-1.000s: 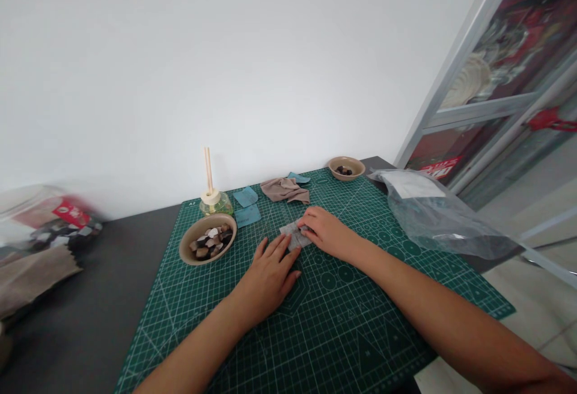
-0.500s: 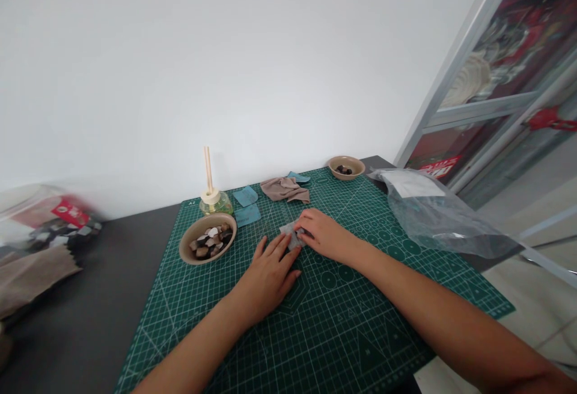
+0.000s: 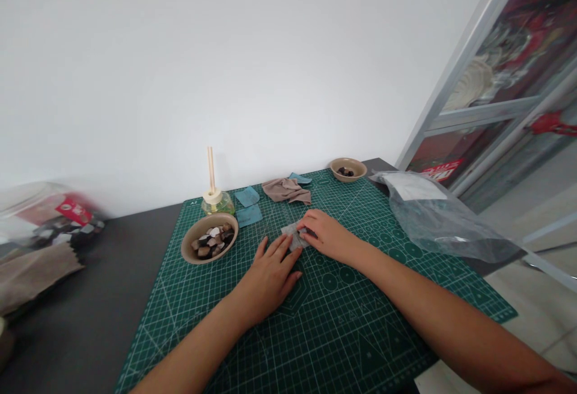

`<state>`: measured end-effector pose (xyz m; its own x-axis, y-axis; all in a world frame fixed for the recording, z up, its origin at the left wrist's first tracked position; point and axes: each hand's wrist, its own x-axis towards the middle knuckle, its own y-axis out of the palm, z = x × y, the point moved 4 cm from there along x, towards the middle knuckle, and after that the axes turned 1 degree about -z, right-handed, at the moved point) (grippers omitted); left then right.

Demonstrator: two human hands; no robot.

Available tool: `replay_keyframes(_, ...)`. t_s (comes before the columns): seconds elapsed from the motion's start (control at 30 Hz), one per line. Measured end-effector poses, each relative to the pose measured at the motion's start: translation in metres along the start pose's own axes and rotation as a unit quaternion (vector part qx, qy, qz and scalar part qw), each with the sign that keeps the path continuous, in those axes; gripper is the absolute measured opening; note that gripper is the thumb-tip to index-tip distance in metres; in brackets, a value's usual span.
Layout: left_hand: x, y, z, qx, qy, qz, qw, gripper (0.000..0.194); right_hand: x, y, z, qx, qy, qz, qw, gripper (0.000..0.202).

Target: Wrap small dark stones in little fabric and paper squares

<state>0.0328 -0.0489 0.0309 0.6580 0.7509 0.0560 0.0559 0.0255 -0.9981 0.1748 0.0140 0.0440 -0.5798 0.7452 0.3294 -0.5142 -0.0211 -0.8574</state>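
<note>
A small grey sheet (image 3: pixel 295 240), like sandpaper, lies on the green cutting mat (image 3: pixel 315 334). My left hand (image 3: pixel 273 277) rests flat with fingers stretched out, its fingertips on the sheet's near left edge. Over the sheet's right side, my right hand (image 3: pixel 327 234) is closed in a pinch, fingertips down. A small dark bit shows at those fingertips, mostly hidden, so I cannot tell what it is. To the left of my left hand stands a tan bowl (image 3: pixel 186 245) of mixed stones (image 3: pixel 211 242).
Behind the hands lie a crumpled brown cloth (image 3: pixel 286 190) and blue pieces (image 3: pixel 249 216). A reed diffuser (image 3: pixel 219 201) stands behind the bowl. A smaller bowl (image 3: pixel 358 170) holds dark stones. At right is a plastic bag (image 3: pixel 433 225); at left, a jar (image 3: pixel 36 201) and brown cloth (image 3: pixel 40 273).
My right hand has shifted very slightly over the grey sheet, still pinched. The left hand stays flat in place. The whole view has drifted a little.
</note>
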Motion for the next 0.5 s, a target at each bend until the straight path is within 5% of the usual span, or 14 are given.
replay_keyframes(0.5,-0.0007,0.0007,0.0008,-0.017,0.0,-0.01,1.0,0.043,-0.0006,0.0006,-0.0017,0.007,0.0,0.003,1.0,0.013)
